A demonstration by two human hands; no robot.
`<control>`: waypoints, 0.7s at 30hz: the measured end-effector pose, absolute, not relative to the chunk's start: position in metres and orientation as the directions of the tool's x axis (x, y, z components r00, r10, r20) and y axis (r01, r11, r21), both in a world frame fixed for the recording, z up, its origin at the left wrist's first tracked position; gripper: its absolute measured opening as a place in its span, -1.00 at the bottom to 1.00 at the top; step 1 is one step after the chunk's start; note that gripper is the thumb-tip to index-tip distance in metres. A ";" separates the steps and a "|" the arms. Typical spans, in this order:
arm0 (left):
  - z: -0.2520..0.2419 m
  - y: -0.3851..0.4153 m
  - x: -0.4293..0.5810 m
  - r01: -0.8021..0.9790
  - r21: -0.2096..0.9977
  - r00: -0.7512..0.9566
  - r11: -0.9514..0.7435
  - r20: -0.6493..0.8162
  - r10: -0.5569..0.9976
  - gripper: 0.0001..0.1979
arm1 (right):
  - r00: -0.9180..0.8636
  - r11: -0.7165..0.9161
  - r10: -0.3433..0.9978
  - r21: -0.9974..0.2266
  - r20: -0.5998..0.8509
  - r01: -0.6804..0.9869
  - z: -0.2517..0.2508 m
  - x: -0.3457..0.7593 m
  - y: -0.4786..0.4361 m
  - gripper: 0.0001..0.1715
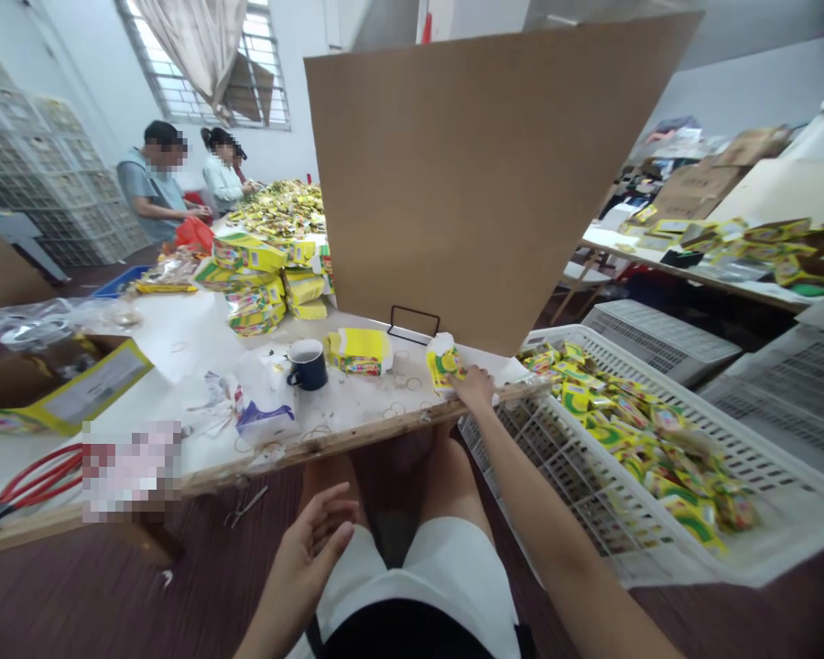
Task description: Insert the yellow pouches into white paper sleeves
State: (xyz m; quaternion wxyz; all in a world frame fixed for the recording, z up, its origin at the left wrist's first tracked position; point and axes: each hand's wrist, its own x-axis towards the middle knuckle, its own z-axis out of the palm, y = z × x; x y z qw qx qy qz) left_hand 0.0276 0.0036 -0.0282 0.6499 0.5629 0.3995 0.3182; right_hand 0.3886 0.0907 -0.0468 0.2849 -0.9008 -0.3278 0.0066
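Note:
My right hand (pixel 472 386) reaches forward to the table's front edge and grips a small bundle of yellow sachets (pixel 443 359) standing on the white tabletop (pixel 192 339). My left hand (pixel 310 547) hovers low over my lap with its fingers loosely spread and nothing in it. Just right of the table sits a white plastic crate (pixel 783 513) holding several loose yellow-green sachets (pixel 632 430). A wrapped yellow pack (pixel 357 351) and a dark blue mug (pixel 307 363) stand left of the right hand. Rubber bands (pixel 402 394) lie scattered on the table.
A large brown cardboard sheet (pixel 481 174) stands upright behind the table on a wire stand (pixel 413 322). Stacks of yellow packs (pixel 261 279) lie further back. Two people (pixel 155 183) work at the far left. More crates (pixel 659 339) and another table (pixel 728 265) are on the right.

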 end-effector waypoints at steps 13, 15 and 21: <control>-0.034 0.006 0.032 -0.042 0.985 0.405 0.169 -0.138 0.904 -0.58 | 0.661 -0.132 0.748 -0.964 0.055 0.230 -0.032 0.321 0.045 -0.54; -0.035 0.007 0.032 -0.124 0.970 0.381 0.209 -0.148 0.913 -0.58 | 0.510 -0.057 0.860 -0.995 -0.010 0.078 -0.040 0.272 0.023 -0.47; -0.032 0.004 0.035 -0.380 0.822 0.416 0.423 -0.257 0.872 -0.48 | 0.203 -0.101 0.965 -0.951 -0.165 -0.294 -0.064 0.172 -0.023 -0.45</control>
